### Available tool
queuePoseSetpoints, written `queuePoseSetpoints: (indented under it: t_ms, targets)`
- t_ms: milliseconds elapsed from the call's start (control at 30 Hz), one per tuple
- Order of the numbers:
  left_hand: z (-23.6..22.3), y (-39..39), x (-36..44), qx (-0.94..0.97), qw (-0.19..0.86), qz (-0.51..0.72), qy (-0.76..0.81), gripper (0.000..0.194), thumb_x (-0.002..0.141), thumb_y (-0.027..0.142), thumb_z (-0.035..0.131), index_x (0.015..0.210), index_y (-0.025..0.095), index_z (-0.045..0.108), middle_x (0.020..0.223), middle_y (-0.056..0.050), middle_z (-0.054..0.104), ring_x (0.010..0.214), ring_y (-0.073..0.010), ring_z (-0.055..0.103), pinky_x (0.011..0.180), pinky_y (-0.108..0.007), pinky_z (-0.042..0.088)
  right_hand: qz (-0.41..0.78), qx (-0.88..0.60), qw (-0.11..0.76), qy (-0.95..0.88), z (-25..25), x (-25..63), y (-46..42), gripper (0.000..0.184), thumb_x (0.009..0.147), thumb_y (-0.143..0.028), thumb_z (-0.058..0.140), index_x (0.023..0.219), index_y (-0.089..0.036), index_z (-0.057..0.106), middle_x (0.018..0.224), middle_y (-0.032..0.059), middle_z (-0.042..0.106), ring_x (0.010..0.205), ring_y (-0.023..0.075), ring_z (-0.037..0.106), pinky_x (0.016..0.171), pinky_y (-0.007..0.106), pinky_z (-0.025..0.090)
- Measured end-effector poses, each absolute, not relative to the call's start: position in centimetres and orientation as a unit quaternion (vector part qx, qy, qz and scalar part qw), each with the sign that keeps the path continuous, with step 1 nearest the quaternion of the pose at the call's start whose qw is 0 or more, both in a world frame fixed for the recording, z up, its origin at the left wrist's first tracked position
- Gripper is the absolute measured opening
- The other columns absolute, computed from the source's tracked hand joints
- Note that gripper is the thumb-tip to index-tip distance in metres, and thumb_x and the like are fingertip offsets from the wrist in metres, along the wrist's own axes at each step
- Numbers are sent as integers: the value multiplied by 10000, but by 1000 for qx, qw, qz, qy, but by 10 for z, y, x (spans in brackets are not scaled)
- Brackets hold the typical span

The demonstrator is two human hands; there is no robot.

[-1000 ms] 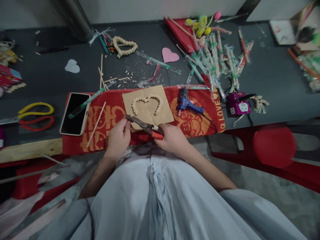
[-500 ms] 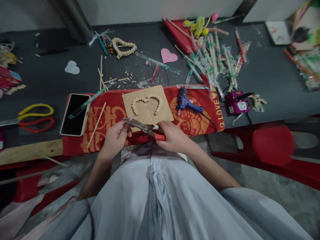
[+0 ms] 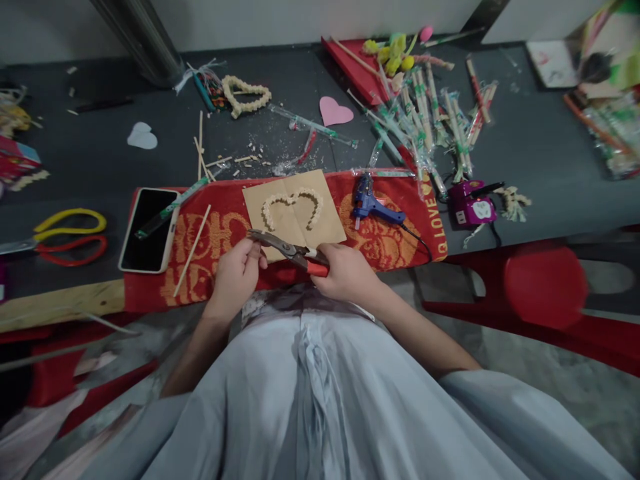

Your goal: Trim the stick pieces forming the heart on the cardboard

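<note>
My right hand is closed round the red handles of a pair of pliers, whose jaws point left. My left hand is pinched at the jaw tips, holding something too small to make out. Both hands hover over the near edge of a red patterned towel. Just beyond the pliers lies a brown card with a half-built heart outline of pale bits on it.
A phone lies on the towel's left end, a wooden stick beside it, a blue glue gun to the right. Scissors lie far left. Wrapped chopsticks, paper hearts, a finished heart and a purple device crowd the dark table. Red stool at right.
The hands and pliers stay nearly where they were; the plier jaws dipped slightly flatter half a second ago and are back. The view shifted a little.
</note>
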State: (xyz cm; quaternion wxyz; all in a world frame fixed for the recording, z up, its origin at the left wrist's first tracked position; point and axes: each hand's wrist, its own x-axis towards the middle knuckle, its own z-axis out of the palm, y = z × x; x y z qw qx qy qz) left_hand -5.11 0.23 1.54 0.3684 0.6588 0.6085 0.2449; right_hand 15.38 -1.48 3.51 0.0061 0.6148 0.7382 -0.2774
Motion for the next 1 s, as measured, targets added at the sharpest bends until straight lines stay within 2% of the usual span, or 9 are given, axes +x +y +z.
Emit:
queuePoseSetpoints:
  t_ms: [133,267,467,600,1000]
  targets:
    - [13,3,-49,662,331,248,625,259,892,376,404,793,183,545,704,-13,625,673,-133,590,643,-232,423,-277,616,2,737,34,153,-14,194,747,-304,499,856,-157,563,867,104,667,777,219,595,629,287,325]
    - [11,4,-51,693,257,231,633,284,887,346,394,719,180,553,699,-36,624,691,-154,587,651,-250,411,-300,596,-14,745,31,156,-12,179,739,-291,491,846,-157,542,870,101,650,770,207,573,633,280,335]
    - [8,7,-57,711,314,221,590,302,892,341,369,708,189,553,665,-34,625,642,-146,585,622,-247,418,-329,565,-41,756,29,163,-9,211,733,-286,485,888,-148,523,897,101,613,783,200,533,673,281,362]
    - [8,7,-56,712,288,206,606,306,884,343,366,680,188,534,656,-43,616,613,-151,571,591,-257,406,-326,571,-45,752,30,160,-9,204,729,-287,484,879,-154,524,882,94,619,767,197,539,659,279,356]
    - [11,8,-49,700,286,204,622,274,885,337,383,677,205,504,654,-32,649,641,-155,607,620,-261,411,-289,614,11,734,34,153,-11,206,760,-306,489,878,-155,565,906,117,671,780,221,604,630,285,343]
